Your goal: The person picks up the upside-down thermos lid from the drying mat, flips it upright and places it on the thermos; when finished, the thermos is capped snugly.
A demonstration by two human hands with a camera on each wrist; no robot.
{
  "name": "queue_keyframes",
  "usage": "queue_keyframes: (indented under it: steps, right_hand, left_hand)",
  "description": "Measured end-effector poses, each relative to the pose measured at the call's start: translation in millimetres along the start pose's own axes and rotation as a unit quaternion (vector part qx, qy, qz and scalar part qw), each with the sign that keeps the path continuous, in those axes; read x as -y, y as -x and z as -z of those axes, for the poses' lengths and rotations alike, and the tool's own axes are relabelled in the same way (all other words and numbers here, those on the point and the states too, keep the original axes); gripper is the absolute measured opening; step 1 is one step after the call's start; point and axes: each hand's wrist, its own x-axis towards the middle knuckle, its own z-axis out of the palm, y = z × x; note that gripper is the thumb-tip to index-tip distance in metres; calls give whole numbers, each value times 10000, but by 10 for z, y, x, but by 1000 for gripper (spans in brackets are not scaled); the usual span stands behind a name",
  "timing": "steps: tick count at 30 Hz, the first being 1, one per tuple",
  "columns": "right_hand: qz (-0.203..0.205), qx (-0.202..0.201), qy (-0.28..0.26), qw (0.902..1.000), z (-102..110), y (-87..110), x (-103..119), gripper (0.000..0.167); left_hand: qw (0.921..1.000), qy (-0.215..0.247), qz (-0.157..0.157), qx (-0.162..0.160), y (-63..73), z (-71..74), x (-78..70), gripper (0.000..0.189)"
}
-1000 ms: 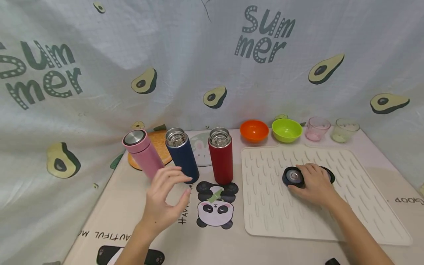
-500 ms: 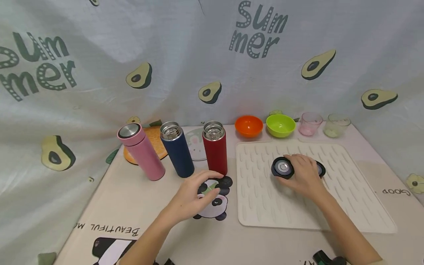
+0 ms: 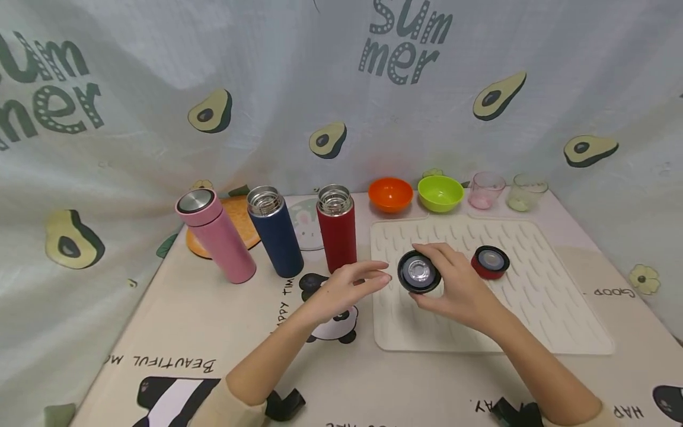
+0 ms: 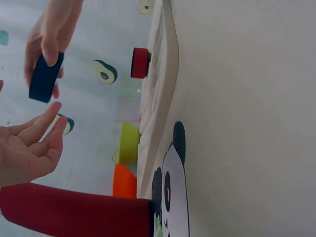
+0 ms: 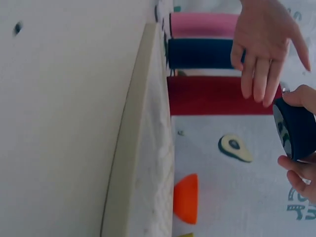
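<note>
My right hand (image 3: 459,287) grips a dark blue bottle lid (image 3: 418,272) by its sides, its inner face turned toward the head camera. In the left wrist view the lid (image 4: 46,77) is up in the air, above the mat. My left hand (image 3: 344,293) reaches toward it with fingers extended and holds nothing; its fingertips are just short of the lid. A red lid (image 3: 490,262) lies on the white ridged mat (image 3: 427,332). Behind my left hand stand a lidless red bottle (image 3: 337,228) and a lidless blue bottle (image 3: 275,232).
A pink bottle (image 3: 216,236) with its lid on stands at the left. Along the back are an orange bowl (image 3: 391,195), a green bowl (image 3: 440,194), a pink glass (image 3: 486,190) and a greenish glass (image 3: 526,192). A printed curtain (image 3: 267,71) hangs behind the table.
My right hand has lifted the blue lid off the mat and brought it left, uncovering the red lid. My left hand has moved right, from near the blue bottle to beside the lid.
</note>
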Motion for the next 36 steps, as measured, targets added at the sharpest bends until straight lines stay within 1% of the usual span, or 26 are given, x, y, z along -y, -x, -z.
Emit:
queue_keyframes:
  steps: [3, 6, 8, 13, 16, 19, 21, 22, 23, 24, 25, 27, 29, 30, 31, 33, 35, 36]
  right_hand:
    - [162, 50, -258, 9995, -21, -34, 97, 76]
    - [287, 64, -446, 9986, -50, -68, 162, 78]
    - [334, 52, -518, 9981, -87, -93, 195, 79]
    - [443, 36, -716, 9964, -175, -156, 253, 80]
    - [435, 30, -881, 9952, -211, -193, 272, 81]
    - [291, -16, -1153, 9929, -224, -231, 284, 85]
    - [71, -45, -1380, 9904, -221, -250, 292, 87]
    - [-95, -24, -1558, 9877, -214, -251, 301, 88]
    - [-279, 20, -1808, 9831, -207, -248, 308, 88]
    - [-443, 81, -2125, 9761, -197, -242, 317, 86]
    - [-585, 149, -2441, 9679, -180, -244, 321, 84]
    - [-780, 275, -3051, 9487, -145, -241, 324, 79]
    - [-851, 349, -3586, 9290, -116, -236, 327, 74]
    - [-836, 375, -3743, 9228, -106, -234, 329, 72]
    - [-815, 397, -3837, 9190, -104, -230, 332, 70]
    - [-727, 448, -3993, 9129, -120, -223, 338, 70]
    - [-602, 493, -4112, 9082, -159, -217, 342, 71]
    - [-552, 510, -4160, 9062, -182, -213, 345, 71]
  left_hand:
    - [9999, 135, 85, -7, -37, -19, -30, 49]
    - [9994, 273, 183, -129, -63, -42, -53, 46]
    - [9989, 384, 208, -191, -82, -42, -43, 43]
    - [9960, 831, 129, -294, -93, -31, 1, 35]
    - [9950, 863, -29, -506, -79, 3, 13, 31]
    - [9931, 714, -323, -871, -63, 55, 9, 29]
    - [9892, 456, -686, -1211, -48, 93, -4, 31]
    - [9852, 277, -931, -1410, -33, 106, -9, 32]
    - [9795, 82, -1216, -1601, -19, 119, -12, 34]
    - [9716, -163, -1539, -1793, -6, 133, -16, 35]
    - [9605, -465, -1888, -1990, 1, 152, -28, 37]
    - [9334, -985, -2603, -2267, 10, 187, -53, 40]
    - [9050, -1397, -3230, -2390, 11, 211, -80, 39]
    - [8916, -1583, -3490, -2414, 10, 218, -90, 37]
    - [8798, -1757, -3704, -2408, 9, 219, -96, 35]
    - [8601, -2076, -4014, -2368, 11, 207, -95, 32]
    - [8437, -2426, -4190, -2317, 16, 188, -73, 30]
    - [8379, -2572, -4237, -2285, 20, 179, -56, 29]
